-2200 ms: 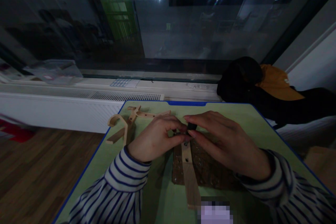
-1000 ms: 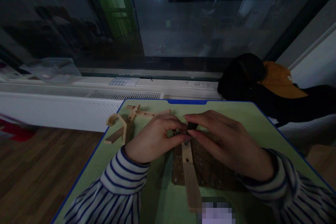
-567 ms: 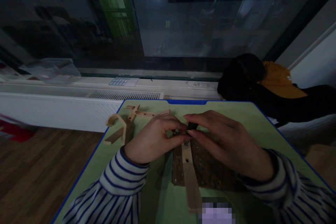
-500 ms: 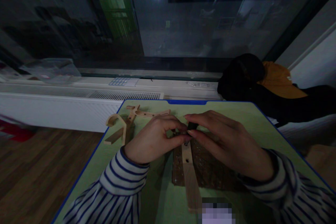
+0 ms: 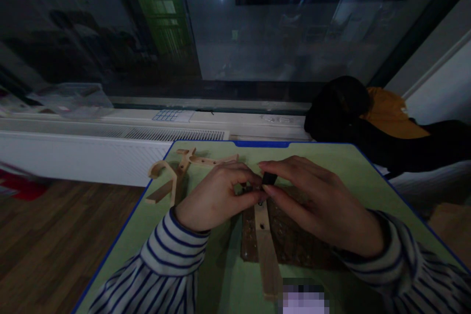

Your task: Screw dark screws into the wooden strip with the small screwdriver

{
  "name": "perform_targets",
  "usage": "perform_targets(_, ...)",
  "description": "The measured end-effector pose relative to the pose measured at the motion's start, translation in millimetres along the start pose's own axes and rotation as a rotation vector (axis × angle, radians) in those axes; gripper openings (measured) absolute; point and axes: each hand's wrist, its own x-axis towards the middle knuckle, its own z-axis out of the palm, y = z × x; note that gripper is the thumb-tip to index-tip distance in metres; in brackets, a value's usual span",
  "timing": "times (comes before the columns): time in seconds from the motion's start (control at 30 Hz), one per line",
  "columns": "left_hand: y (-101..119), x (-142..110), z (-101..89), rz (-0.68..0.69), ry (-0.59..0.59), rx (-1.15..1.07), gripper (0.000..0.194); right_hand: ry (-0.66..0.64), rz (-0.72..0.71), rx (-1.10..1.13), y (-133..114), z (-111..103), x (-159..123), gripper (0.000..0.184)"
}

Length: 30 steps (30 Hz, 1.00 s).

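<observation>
A pale wooden strip (image 5: 267,260) with a dark hole near its middle lies lengthwise, its far part over a brown slab (image 5: 294,235). My left hand (image 5: 217,194) is closed in a pinch above the strip's far end. Whatever those fingertips hold is hidden. Right beside them, my right hand (image 5: 320,201) grips a small black blocky piece (image 5: 270,178) between thumb and fingers. Just below the fingertips, a small dark metallic bit shows on the strip, too small to name. Both hands' fingertips nearly meet.
Curved and straight wooden pieces (image 5: 176,174) with holes lie at the table's far left. The green table (image 5: 217,274) has a blue edge. Behind it are a radiator (image 5: 88,157), a windowsill and a dark window. Black and orange caps (image 5: 393,113) rest at the right.
The black piece has turned slightly in my right fingers and shows more of its side. Both hands otherwise stay in place.
</observation>
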Motion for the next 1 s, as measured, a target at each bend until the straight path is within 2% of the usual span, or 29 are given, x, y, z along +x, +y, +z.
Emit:
perform_targets(0.43, 1.2, 1.3, 0.1, 0.002, -0.015, -0.019, 0.014, 0.018, -0.010, -0.013, 3.2, 0.8, 0.1, 0.036)
perform_targets(0.57, 4.5, -1.3, -3.1, -0.017, 0.006, -0.034, 0.013, 0.016, 0.000, -0.023, 2.7, 0.4, -0.6, 0.034)
perform_targets(0.67, 7.0, -13.7, -3.1, -0.053, 0.099, -0.067, 0.009, 0.003, 0.019, -0.038, 2.0, -0.1, -0.1, 0.032)
perform_targets(0.77, 7.4, -36.2, 6.5, -0.133, 0.338, -0.063, 0.008, 0.010, 0.019, -0.038, 1.6, -0.3, 1.1, 0.031)
perform_targets(0.87, 6.0, -60.0, 25.9, -0.162, 0.452, -0.064, 0.010, 0.008, 0.026, -0.035, 0.4, -0.6, 1.4, 0.029)
perform_targets(0.97, 4.5, -75.8, 47.5, -0.097, 0.375, -0.053, 0.016, -0.005, 0.059, -0.032, -2.2, -1.9, -0.1, 0.028)
perform_targets(1.0, 4.3, -79.0, 53.6, -0.010, 0.348, -0.046, 0.017, -0.009, 0.067, -0.034, -3.1, -2.6, -0.8, 0.029)
